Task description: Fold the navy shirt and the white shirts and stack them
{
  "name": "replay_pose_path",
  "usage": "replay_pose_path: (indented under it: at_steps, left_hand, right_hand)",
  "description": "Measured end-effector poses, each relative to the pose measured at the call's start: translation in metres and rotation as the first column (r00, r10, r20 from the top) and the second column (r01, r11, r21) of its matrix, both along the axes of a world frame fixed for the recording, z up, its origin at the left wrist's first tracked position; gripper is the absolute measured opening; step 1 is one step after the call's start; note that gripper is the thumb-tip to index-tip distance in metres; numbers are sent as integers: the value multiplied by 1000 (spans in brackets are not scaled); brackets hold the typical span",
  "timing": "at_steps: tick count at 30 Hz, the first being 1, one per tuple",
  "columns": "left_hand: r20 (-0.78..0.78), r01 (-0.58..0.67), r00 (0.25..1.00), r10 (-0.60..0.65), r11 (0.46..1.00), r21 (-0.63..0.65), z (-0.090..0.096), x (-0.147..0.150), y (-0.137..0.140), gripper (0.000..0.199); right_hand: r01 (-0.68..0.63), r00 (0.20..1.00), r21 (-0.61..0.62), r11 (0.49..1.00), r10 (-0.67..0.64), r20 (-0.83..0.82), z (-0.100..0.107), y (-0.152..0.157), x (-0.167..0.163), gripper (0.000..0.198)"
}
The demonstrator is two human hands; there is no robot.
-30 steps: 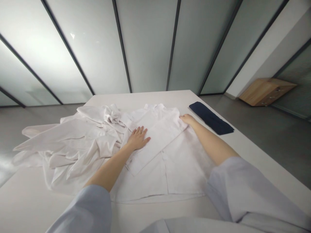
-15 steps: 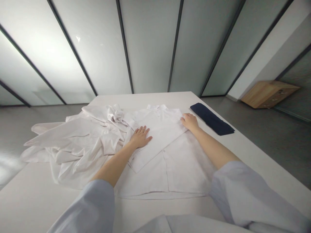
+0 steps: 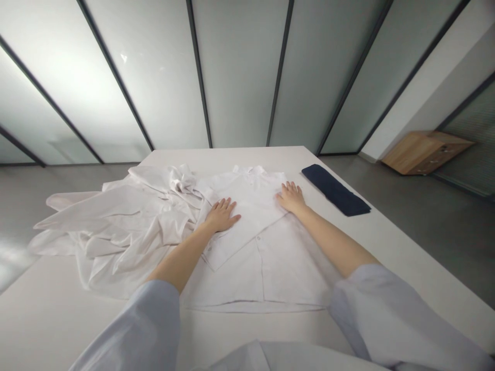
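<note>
A white button-up shirt (image 3: pixel 247 281) lies spread on the table, its collar at the far end and its hem toward me. One sleeve (image 3: pixel 247 232) is laid slantwise across its front. My left hand (image 3: pixel 221 215) rests flat on the sleeve's left part, fingers spread. At the shirt's right shoulder, my right hand (image 3: pixel 291 197) also lies palm down with fingers apart. Neither hand grips the cloth. Against the shirt's left side sits a crumpled heap of white garments (image 3: pixel 127 221), partly behind my left forearm.
A folded dark navy cloth (image 3: pixel 335 189) lies along the right side of the white table (image 3: pixel 402 247). Part of the white heap hangs over the left edge. Frosted glass panels (image 3: pixel 240 72) stand beyond the table, and a wooden cabinet (image 3: pixel 425 152) is on the floor at right.
My right hand has slid inward from the shirt's right edge onto its shoulder, and its fingers have straightened. My left hand has stayed nearly in place.
</note>
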State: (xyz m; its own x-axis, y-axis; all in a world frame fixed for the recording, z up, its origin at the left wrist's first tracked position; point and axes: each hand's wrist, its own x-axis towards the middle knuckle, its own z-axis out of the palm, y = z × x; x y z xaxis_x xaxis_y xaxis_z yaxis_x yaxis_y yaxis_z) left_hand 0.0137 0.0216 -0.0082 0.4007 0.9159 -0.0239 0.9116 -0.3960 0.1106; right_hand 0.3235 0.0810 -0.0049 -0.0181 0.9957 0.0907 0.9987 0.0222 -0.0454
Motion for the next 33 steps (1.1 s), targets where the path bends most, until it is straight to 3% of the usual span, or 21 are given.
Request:
replay_pose_path:
  at_steps: [3,8,13,18,24,33]
  left_hand:
    - [12,0,1000,0,1000,1,2,-2,9,68]
    - [11,7,1000,-7,1000,21,5,-5,13,65]
    - [49,-3,999,-3,992,127,7,-5,4,54]
    - [95,-75,994,56,975,211,10,-5,-1,37]
    - [165,-108,983,77,976,189,11,-8,-1,34]
    - [269,-120,961,69,977,175,7,-12,1,34]
  right_hand:
    - [-50,998,-51,997,48,-30,-5,-13,-19,70]
    - [8,998,-123,992,-15,-56,-10,-25,-24,72]
    - [6,999,-98,995,-11,-53,-4,-27,-22,69]
    - [-35,997,-24,999,34,-63,-2,-31,-22,54]
    - [-66,992,36,997,70,-107,-4,-32,-16,43]
    - [-78,988,36,996,82,-131,-2,-35,-14,42]
